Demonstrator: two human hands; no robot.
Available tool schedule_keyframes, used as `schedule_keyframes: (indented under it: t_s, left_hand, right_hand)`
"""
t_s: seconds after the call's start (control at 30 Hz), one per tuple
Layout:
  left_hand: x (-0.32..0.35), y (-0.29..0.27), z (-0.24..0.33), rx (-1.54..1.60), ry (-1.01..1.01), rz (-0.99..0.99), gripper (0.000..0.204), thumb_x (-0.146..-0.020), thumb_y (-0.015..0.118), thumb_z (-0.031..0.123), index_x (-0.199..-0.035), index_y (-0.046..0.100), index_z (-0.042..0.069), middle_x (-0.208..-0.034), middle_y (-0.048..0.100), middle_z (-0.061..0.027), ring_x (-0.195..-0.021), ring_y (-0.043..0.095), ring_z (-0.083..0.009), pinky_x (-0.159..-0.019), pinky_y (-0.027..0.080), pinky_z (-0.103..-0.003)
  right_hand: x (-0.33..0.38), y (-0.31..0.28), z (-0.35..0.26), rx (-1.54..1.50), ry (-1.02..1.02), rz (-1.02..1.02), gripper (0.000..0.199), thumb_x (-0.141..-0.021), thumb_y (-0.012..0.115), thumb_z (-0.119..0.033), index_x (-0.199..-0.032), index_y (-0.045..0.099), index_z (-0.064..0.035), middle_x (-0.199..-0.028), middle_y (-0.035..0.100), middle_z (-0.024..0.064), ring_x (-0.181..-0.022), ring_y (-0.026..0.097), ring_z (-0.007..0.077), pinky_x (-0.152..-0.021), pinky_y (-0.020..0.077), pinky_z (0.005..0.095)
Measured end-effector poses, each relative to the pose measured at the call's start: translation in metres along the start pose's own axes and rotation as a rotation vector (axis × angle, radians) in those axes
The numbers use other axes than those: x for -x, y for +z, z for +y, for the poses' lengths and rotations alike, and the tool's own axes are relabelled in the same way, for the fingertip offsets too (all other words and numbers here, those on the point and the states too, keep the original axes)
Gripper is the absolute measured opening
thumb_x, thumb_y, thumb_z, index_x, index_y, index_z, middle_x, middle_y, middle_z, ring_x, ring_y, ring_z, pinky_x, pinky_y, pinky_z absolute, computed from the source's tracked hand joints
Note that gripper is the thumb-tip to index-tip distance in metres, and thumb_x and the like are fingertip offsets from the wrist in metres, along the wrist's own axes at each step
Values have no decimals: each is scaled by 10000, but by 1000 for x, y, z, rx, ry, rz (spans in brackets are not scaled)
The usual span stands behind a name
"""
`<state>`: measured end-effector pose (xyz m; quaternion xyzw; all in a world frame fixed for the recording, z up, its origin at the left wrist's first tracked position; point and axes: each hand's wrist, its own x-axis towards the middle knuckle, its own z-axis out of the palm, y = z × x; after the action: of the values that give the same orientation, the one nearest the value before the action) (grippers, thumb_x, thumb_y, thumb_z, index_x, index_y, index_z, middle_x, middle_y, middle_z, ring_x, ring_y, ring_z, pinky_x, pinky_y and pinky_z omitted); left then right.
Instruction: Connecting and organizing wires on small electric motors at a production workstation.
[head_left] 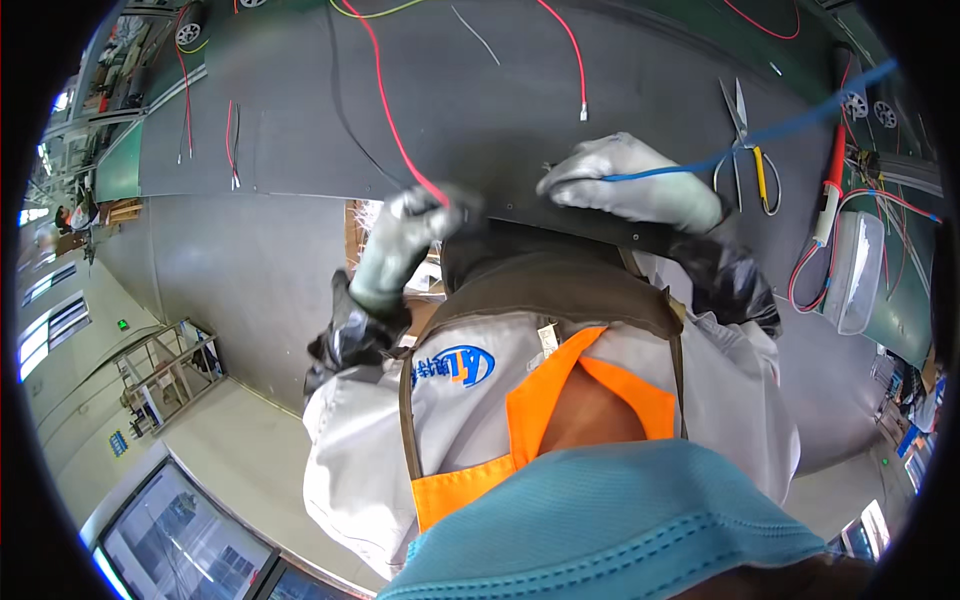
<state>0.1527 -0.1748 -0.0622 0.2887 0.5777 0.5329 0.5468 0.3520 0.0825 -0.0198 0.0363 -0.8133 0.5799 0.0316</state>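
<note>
We have our white-gloved left grip [408,222] narrowed around a red wire [382,95], which runs from it across the dark counter [480,125]; the fingers look blurred. Our right grip [625,180], also gloved, is curled by the counter's near edge, a blue wire [790,127] crossing it and stretching toward the upper right; we cannot tell whether it pinches that wire. Beyond lies a second red wire [579,62] with a pale tip; rightward we see yellow-handled scissors [742,130] and a pale oblong box [855,272].
</note>
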Motion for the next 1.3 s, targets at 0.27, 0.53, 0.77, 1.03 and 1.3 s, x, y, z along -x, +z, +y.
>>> schedule_keyframes:
  t_s: [0.27,0.53,0.77,1.03,1.3]
  left_hand:
    - [-93,68,20,586,255,-14,411,-1088,507,264,-1198,621,-116,-1008,710,-158,-880,667,-191,-842,516,-307]
    - [-101,89,28,571,252,12,412,-1078,561,320,-1197,664,-61,-970,710,-118,-823,627,-163,-775,512,-333]
    - [-101,101,29,654,255,28,405,-1076,569,337,-1189,675,-37,-928,690,-91,-819,607,-150,-763,494,-315]
    - [-100,111,23,648,266,49,388,-1052,598,343,-1110,684,-31,-855,642,-49,-763,558,-126,-714,442,-280]
    - [-123,101,-4,835,146,-146,269,-1086,501,260,-1139,659,49,-998,672,-54,-881,612,-163,-787,487,-323]
  right_hand:
    - [25,35,-2,-303,157,596,510,-1024,583,-266,-1493,538,-72,-894,729,74,-825,687,115,-761,573,287]
    - [6,50,14,-285,38,786,524,-1004,582,-102,-1518,497,-47,-1117,731,87,-883,701,118,-775,579,270]
    - [8,54,19,-239,26,803,526,-998,557,-34,-1520,486,-35,-1170,727,93,-917,717,135,-765,571,266]
    - [4,58,24,-144,-92,836,535,-981,595,-23,-1507,494,-27,-1157,736,119,-894,747,167,-762,585,274]
    - [18,40,23,-176,159,646,611,-986,680,-160,-1538,447,-40,-1278,687,147,-898,711,138,-845,574,293]
